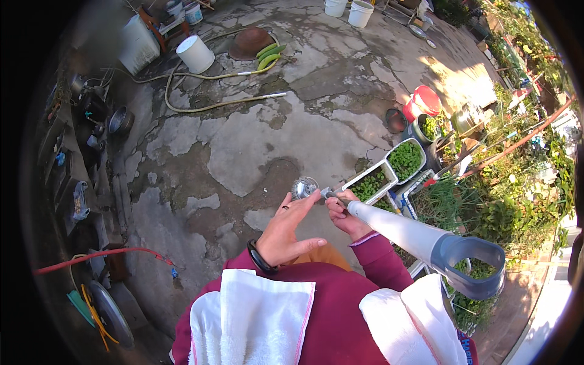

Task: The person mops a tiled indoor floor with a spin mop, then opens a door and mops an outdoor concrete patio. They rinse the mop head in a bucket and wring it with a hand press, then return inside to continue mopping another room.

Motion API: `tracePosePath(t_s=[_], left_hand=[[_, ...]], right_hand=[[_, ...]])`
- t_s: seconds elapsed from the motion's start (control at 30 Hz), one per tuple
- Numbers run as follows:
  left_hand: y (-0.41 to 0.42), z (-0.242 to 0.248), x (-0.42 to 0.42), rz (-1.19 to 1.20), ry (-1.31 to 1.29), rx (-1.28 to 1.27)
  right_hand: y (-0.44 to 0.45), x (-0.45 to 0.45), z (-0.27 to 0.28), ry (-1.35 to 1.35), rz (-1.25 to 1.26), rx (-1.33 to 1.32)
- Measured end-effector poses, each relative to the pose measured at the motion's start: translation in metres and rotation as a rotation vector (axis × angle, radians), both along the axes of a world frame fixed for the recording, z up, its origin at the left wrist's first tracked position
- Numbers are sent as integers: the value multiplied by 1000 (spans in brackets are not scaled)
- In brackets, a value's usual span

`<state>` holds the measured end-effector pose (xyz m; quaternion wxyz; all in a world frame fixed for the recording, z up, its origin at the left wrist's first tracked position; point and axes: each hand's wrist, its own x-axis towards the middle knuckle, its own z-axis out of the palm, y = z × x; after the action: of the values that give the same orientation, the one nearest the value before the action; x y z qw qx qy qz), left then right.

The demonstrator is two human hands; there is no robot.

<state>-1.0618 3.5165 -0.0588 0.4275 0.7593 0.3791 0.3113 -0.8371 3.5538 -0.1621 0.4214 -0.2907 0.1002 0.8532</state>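
Note:
My right hand [344, 214] is closed around the grey shaft of a long-handled tool, which looks like an electric spin scrubber. Its white body [401, 230] runs back to the right and ends in a grey loop handle [472, 267]. At the far end sits a round, shiny head [305, 188], whose bristles or rim I cannot make out. My left hand [292, 228], with a ring and a black wristband [261, 258], is spread beside that head. Its fingertips overlap the head's edge in view; whether they touch it, I cannot tell.
Cracked concrete [255, 155] lies ahead. Planters of greenery [405, 159] line the right side, with a red bucket [424, 101] beyond. A hose [205, 109] curls near an upturned white bucket [195, 54] and green plantains or bananas [270, 57]. Pots [121, 121] stand left; a red hose [100, 255] juts in.

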Motion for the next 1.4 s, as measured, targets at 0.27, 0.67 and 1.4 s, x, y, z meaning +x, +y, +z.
tracePosePath(t_s=[0.27,0.67,1.4], left_hand=[[197,92,75,-429,-389,262],[414,105,131,-328,-607,151],[854,100,226,-771,-875,-116]], right_hand=[[142,-27,25,-187,-30,189],[359,25,-3,-232,-114,161],[730,189,-81,-109,-729,-171]])
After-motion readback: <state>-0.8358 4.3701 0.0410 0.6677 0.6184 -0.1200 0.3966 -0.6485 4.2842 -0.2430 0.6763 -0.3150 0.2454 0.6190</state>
